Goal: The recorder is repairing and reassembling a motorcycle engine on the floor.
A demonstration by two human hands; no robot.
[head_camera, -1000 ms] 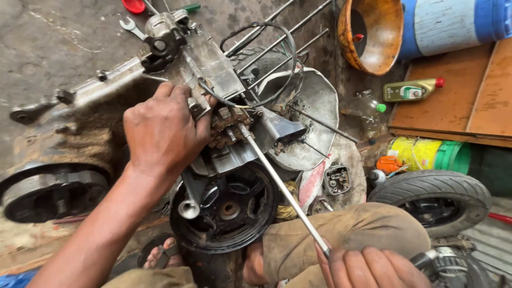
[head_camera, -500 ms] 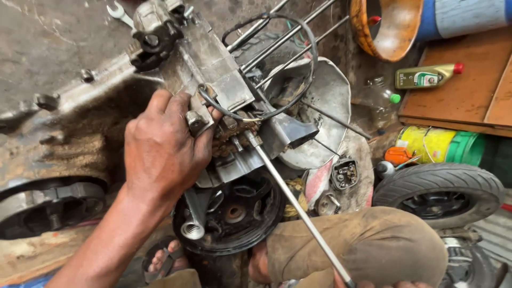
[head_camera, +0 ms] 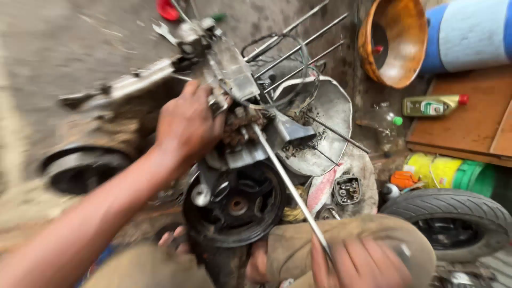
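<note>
Engine point(head_camera: 234, 133), greasy, lies on floor point(head_camera: 64, 48) at centre of view, w/ dark pulley point(head_camera: 234, 205) at its near end. Left hand point(head_camera: 184, 125) rests on engine top, fingers curled against the casing; grip unclear due to blur. Right hand point(head_camera: 362, 264), bottom edge, fingers clamped on long rod point(head_camera: 288, 184), whose far tip meets engine just right of left hand. Tyre point(head_camera: 453, 218) at lower right; oil bottle point(head_camera: 432, 105) on board point(head_camera: 469, 128) at right; orange bowl point(head_camera: 394, 42) at upper right.
</note>
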